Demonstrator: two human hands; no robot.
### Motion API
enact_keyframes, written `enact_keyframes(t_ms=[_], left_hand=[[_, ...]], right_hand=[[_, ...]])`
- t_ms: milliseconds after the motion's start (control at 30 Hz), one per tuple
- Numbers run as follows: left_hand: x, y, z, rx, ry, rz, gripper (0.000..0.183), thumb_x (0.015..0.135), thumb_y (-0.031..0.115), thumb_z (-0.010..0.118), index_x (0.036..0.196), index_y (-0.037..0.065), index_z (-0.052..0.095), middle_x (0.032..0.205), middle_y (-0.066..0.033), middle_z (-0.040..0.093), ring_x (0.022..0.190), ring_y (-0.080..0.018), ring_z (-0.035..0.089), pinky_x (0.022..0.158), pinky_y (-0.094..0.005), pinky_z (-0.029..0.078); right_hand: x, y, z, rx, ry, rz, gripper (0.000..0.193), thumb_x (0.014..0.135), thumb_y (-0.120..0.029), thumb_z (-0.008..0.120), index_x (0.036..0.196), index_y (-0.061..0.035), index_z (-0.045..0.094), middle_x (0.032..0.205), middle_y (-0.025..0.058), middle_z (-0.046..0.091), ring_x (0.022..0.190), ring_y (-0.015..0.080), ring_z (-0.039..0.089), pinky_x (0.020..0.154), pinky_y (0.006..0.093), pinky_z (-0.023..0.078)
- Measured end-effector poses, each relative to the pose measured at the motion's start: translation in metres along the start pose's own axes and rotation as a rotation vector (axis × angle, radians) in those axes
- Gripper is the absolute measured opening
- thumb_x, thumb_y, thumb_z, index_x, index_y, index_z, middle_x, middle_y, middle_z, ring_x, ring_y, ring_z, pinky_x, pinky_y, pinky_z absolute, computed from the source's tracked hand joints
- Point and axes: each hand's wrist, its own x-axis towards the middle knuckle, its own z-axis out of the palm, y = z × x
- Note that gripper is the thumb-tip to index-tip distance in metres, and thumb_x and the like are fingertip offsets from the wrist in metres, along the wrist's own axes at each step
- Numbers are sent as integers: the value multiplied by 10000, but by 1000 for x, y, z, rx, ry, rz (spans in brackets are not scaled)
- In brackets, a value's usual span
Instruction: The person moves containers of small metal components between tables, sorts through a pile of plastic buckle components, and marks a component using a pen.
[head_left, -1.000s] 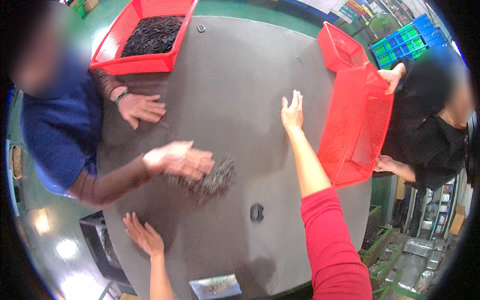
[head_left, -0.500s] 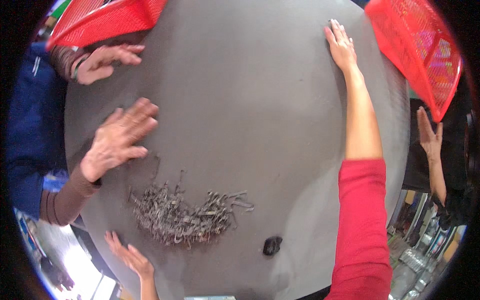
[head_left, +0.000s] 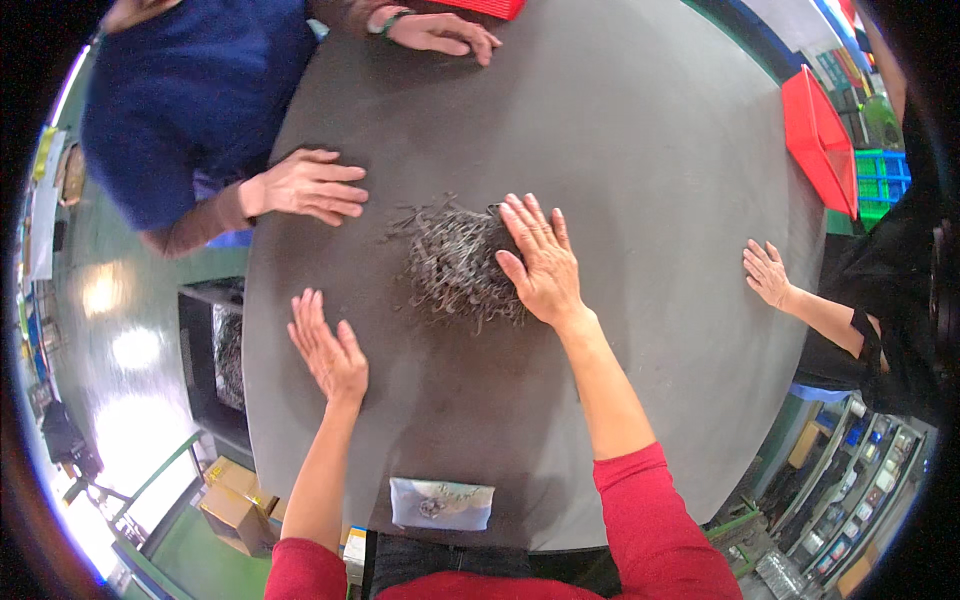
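A heap of small dark grey strip-like pieces (head_left: 450,265) lies on the grey tabletop (head_left: 640,370). My right hand (head_left: 543,262) is flat at the heap's right edge, palm down, fingers stretched out. Under its fingertips the heap looks darker; what lies there is partly hidden. My left hand (head_left: 331,348) is left of the heap and apart from it, with its fingers stretched and nothing held. Across the table at the left, a co-worker's hand (head_left: 312,187) rests flat near the heap.
That co-worker's other hand (head_left: 440,35) is farther back. Another person's hand (head_left: 768,275) rests at the right. A red basket (head_left: 822,140) stands at the far right edge. A small printed pouch (head_left: 441,503) lies at the near edge. A black bin (head_left: 215,360) stands left of the table.
The view has shifted. My right hand has come back from the far right to the heap. The heap is more compact, and the separate black clump no longer shows apart.
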Motion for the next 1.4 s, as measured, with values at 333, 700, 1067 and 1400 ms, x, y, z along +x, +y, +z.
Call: enact_keyframes(t_ms=[333, 700, 1067, 1400], left_hand=[[-5, -26, 3, -474, 147, 18, 383, 874, 174, 343, 1234, 41, 345, 1287, -116, 345, 1245, -304, 234, 1006, -462, 152], [27, -23, 1, -437, -85, 365, 394, 882, 234, 352, 1224, 42, 384, 1287, -111, 369, 1244, -259, 256, 1023, -413, 142], [-10, -48, -16, -381, -76, 424, 297, 871, 154, 390, 1142, 81, 487, 1170, -87, 491, 1178, -260, 371, 988, -345, 258], [-87, -53, -33, -1233, -82, 17, 245, 836, 92, 425, 1035, 34, 555, 1043, -84, 574, 993, -203, 526, 873, -282, 385]], right_hand=[[-14, -100, 40, 263, -81, -268, 352, 822, -244, 494, 1157, -135, 486, 1215, 43, 463, 1185, 194, 364, 1008, 397, 228], [10, -110, 66, 148, -108, -416, 349, 853, -207, 417, 1176, -79, 447, 1246, 75, 424, 1211, 216, 318, 1010, 409, 216], [-104, -124, 73, 80, 285, 118, 373, 875, -278, 383, 1178, -71, 451, 1210, 92, 459, 1185, 261, 358, 996, 390, 227], [-124, -252, 137, 705, 505, 388, 273, 865, -153, 433, 1074, -11, 536, 1121, 123, 526, 1037, 234, 493, 882, 314, 383]])
